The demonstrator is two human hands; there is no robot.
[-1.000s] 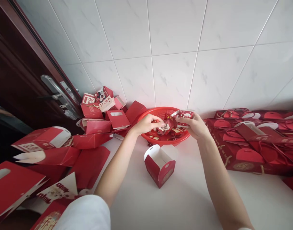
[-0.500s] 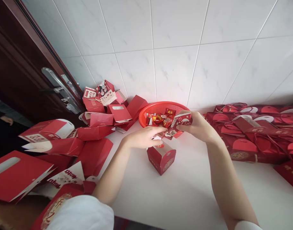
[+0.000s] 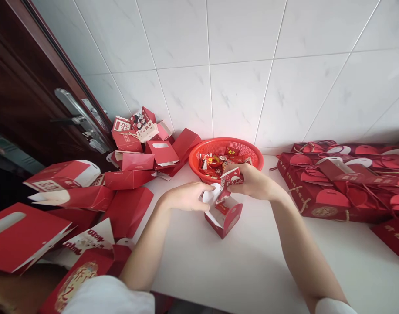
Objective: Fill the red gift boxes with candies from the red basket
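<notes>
A small open red box point(image 3: 231, 216) stands on the white table, with a red packet point(image 3: 221, 208) inside. My left hand point(image 3: 191, 196) pinches the white-lined flap at the box's left side. Just above the box opening, my right hand point(image 3: 248, 181) grips a red and white candy packet point(image 3: 231, 176), its lower end tilted down toward the box. Behind both hands, a red plastic basket point(image 3: 258, 162) holds several wrapped candies point(image 3: 215, 162).
Several red boxes point(image 3: 129, 211) lie piled on the left, near a dark door point(image 3: 29, 87). Rows of red gift boxes point(image 3: 326, 205) with cord handles stand at the right. A tiled wall point(image 3: 238, 100) rises behind the table point(image 3: 251, 266).
My right hand has moved left and down from the basket to the box with the packet. My left hand has drawn slightly left and down, and the box's flap stands more open.
</notes>
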